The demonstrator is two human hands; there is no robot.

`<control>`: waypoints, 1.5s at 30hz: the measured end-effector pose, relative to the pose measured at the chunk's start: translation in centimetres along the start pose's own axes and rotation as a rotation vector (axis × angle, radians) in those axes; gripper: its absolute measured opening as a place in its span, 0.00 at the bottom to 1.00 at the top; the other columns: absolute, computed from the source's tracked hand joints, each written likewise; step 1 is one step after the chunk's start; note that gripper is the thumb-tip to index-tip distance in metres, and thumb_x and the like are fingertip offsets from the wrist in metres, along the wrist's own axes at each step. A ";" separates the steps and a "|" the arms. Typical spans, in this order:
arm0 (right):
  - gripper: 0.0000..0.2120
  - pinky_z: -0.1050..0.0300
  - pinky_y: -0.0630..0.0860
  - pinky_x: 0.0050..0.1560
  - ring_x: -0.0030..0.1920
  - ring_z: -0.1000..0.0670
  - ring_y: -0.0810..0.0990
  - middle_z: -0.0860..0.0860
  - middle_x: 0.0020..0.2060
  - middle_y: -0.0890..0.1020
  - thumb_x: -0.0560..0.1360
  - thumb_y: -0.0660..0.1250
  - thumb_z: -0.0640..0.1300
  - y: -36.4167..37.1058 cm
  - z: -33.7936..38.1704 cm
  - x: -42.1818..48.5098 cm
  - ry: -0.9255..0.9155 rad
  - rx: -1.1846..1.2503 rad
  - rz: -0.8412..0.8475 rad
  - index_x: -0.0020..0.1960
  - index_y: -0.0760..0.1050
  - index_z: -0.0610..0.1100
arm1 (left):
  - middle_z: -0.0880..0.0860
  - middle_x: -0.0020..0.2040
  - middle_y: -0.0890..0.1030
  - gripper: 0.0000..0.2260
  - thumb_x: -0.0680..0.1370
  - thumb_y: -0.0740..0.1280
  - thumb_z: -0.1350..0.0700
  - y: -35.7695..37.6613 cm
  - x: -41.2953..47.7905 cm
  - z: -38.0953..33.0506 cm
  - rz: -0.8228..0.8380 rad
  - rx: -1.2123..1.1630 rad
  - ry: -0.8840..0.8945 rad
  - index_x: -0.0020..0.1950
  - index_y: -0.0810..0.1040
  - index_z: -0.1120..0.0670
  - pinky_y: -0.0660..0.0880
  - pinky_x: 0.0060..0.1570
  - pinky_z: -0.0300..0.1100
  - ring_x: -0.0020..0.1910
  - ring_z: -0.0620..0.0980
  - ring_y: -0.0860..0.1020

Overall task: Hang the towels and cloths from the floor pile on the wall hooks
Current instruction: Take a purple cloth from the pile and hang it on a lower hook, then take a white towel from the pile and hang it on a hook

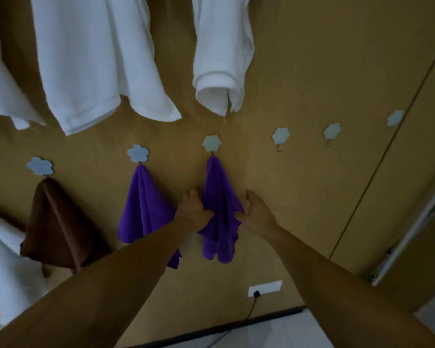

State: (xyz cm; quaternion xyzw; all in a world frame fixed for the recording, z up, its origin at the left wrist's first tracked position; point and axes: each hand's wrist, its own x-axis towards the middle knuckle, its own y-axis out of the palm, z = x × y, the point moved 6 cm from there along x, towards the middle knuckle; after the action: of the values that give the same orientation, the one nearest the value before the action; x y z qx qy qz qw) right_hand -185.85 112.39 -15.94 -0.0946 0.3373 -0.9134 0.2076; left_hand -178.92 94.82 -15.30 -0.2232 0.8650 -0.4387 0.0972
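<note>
A purple cloth (220,197) hangs from a pale flower-shaped hook (211,143) on the wooden wall. My left hand (193,209) grips its left edge and my right hand (255,213) pinches its right edge. A second purple cloth (143,207) hangs from the hook (137,153) to the left. Further left, a brown cloth (55,222) hangs under another hook (39,166). Three bare hooks stand to the right (280,135), (332,131), (395,118). The floor pile is out of view.
Large white towels (91,59), (222,51) hang in the row above. More white fabric (3,267) hangs at the lower left. A wall socket (264,288) with a black cable sits low on the wall. A door seam and metal rail (409,237) run at right.
</note>
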 end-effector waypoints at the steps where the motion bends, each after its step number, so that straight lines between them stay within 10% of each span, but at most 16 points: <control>1: 0.37 0.56 0.66 0.67 0.70 0.45 0.68 0.44 0.73 0.66 0.73 0.69 0.44 -0.2 -0.1 -0.8 0.024 -0.029 -0.018 0.77 0.56 0.43 | 0.60 0.66 0.67 0.32 0.71 0.71 0.53 -0.2 -0.4 0.0 0.006 0.000 0.014 0.70 0.62 0.59 0.68 0.63 0.52 0.65 0.60 0.67; 19: 0.31 0.51 0.68 0.66 0.69 0.41 0.68 0.43 0.72 0.65 0.75 0.67 0.52 -0.9 -6.2 -32.7 0.629 -0.277 -0.235 0.75 0.62 0.46 | 0.54 0.68 0.64 0.28 0.71 0.67 0.47 10.5 -20.6 -3.9 0.578 0.455 0.653 0.68 0.66 0.54 0.66 0.63 0.51 0.68 0.57 0.62; 35: 0.20 0.51 0.72 0.63 0.63 0.43 0.75 0.44 0.66 0.75 0.77 0.65 0.52 1.5 -11.7 -86.3 1.366 -0.072 -0.586 0.67 0.73 0.46 | 0.56 0.74 0.60 0.31 0.75 0.66 0.47 22.3 -66.8 -9.8 1.135 0.648 1.264 0.76 0.60 0.53 0.65 0.67 0.53 0.72 0.59 0.61; 45: 0.20 0.52 0.74 0.60 0.60 0.45 0.77 0.45 0.64 0.77 0.77 0.65 0.50 8.3 -14.1 -103.9 1.585 0.170 -0.705 0.66 0.73 0.45 | 0.55 0.67 0.68 0.23 0.73 0.67 0.47 29.2 -85.3 -7.1 1.319 0.760 1.476 0.66 0.70 0.52 0.71 0.61 0.51 0.65 0.58 0.69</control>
State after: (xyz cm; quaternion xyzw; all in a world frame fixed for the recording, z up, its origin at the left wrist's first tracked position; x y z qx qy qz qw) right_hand -94.57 160.83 -35.39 0.4857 0.2643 -0.7431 -0.3769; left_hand -115.07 155.19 -36.86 0.6573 0.4656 -0.5677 -0.1700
